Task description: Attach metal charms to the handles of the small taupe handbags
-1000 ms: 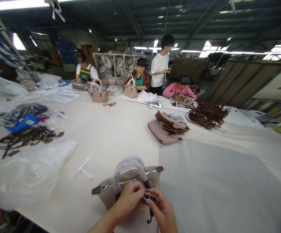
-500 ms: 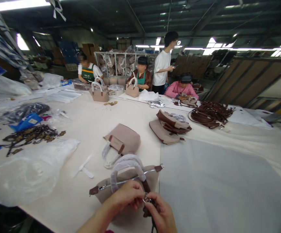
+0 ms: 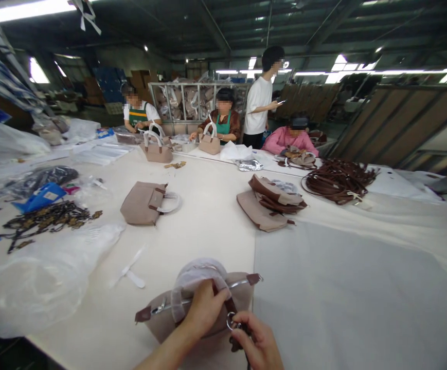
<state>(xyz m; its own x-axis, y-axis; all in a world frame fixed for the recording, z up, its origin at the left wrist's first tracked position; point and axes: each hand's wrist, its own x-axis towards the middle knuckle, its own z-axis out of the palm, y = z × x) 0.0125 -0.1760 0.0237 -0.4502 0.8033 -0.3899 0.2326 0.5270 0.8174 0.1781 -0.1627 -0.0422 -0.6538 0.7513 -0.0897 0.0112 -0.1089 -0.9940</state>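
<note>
A taupe handbag [image 3: 240, 296] with brown trim stands in front of me, its silver zip running along the top. Its handles [image 3: 202, 268] are wrapped in white film. My left hand [image 3: 206, 307] is closed round a wrapped handle near its brown tab. Lower right, my right hand [image 3: 260, 339] pinches a silver split ring [image 3: 230, 321] close beside that tab. A dark charm [image 3: 235, 343] hangs below the ring, partly hidden by my fingers. Whether the ring passes round the handle tab I cannot tell.
Another taupe handbag [image 3: 140, 203] lies farther off to the left. Flattened bags [image 3: 265, 205] are stacked beyond, near a heap of brown straps [image 3: 335, 181]. Dark charms [image 3: 53, 218] and a clear plastic bag [image 3: 46, 277] lie left. Several people work or stand across the table.
My left hand has left the ring and taken hold of the handle. The other handbag has shifted away to the left and turned. My right hand still pinches the ring.
</note>
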